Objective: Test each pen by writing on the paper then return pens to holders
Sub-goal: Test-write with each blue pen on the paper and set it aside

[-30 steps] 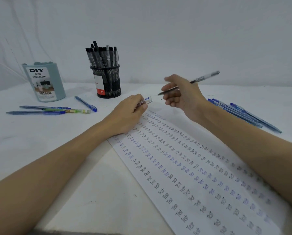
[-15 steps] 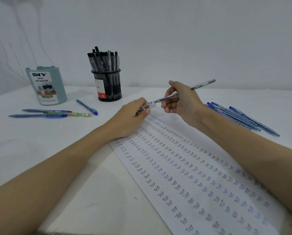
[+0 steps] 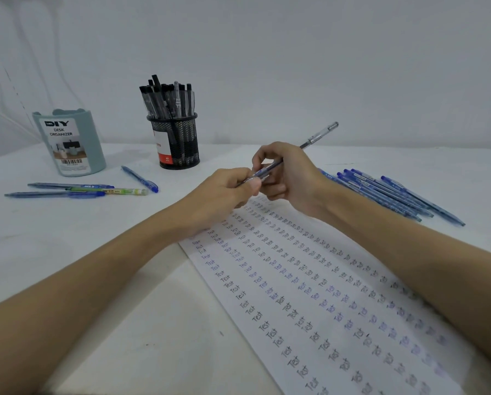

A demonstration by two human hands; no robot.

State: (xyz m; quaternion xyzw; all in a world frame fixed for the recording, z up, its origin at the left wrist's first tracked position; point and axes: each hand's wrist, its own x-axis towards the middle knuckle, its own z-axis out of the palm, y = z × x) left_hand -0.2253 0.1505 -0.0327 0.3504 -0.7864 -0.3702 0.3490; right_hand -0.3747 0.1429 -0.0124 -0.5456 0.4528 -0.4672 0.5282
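The fingers [image 3: 262, 162] of the right hand [image 3: 291, 178] are curled around a slim clear-barrelled pen with a dark grip [image 3: 318, 136], which slants up and to the right so its capped end sticks out above the knuckles. The left hand [image 3: 224, 192] meets it from the other side, thumb and fingertips pinching the pen's lower end; whether that part is a cap or the tip is too small to tell. Both hands hover just above the far end of a long white sheet of paper [image 3: 309, 295] covered in rows of the handwritten word "Test" in black and blue ink. To the right lies a bundle of blue pens [image 3: 392, 193] on the white surface [image 3: 67, 232]. To the left lie three blue pens and one green one [image 3: 107, 191]. Behind them stand a black mesh holder [image 3: 177, 143] packed with dark pens and a pale teal desk organizer [image 3: 70, 142].
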